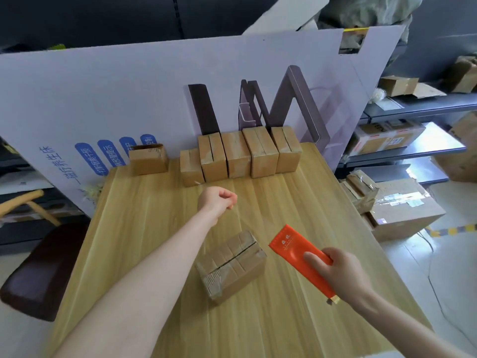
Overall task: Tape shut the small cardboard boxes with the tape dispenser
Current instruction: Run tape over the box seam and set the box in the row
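A small cardboard box [232, 264] lies on the wooden table [144, 244] in front of me, its top flaps closed with a slit between them and old tape on its sides. My right hand [338, 272] grips an orange tube [296, 251] just right of that box, the tube's flat end pointing up and left. My left hand [216, 198] hovers over the table's middle with fingers curled and nothing in it. A row of several small boxes [240, 153] stands at the table's far edge. No tape dispenser is in view.
One more small box [148, 158] sits apart at the far left. A large printed cardboard sheet [103, 94] stands behind the table. Bigger cartons [402, 210] and shelves lie to the right; a dark stool [44, 270] is at the left.
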`<state>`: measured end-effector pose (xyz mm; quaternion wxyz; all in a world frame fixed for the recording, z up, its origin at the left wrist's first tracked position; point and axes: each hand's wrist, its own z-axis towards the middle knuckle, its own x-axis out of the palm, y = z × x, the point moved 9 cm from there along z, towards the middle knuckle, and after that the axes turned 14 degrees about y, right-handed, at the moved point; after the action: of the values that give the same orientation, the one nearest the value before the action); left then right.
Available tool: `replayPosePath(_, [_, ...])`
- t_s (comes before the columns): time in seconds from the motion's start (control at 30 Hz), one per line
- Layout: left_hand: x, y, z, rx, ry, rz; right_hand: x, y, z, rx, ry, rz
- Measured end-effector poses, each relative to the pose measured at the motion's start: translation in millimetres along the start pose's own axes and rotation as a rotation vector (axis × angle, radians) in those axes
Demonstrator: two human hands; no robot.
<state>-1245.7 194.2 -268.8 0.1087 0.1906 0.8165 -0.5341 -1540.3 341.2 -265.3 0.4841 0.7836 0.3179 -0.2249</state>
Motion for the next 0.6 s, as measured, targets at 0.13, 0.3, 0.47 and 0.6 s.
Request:
replayPosePath(0.13, [36,26,13,-0.035,0.15,0.068,22,-26,0,0.082,0.048,-0.1])
replayPosePath(0.3, [55,42,25,-0.026,0.181,0.198,40,-35,8,0.156,0.07,-0.214])
replayPosePath(0.47, [61,51,40,-0.039,0.17,0.267,54,-39,18,0.208,0.082,-0.242])
replayPosePath(0.6, [65,69,47,-0.076,0.181,0.296,63,-43,24,0.243,0.099,-0.254])
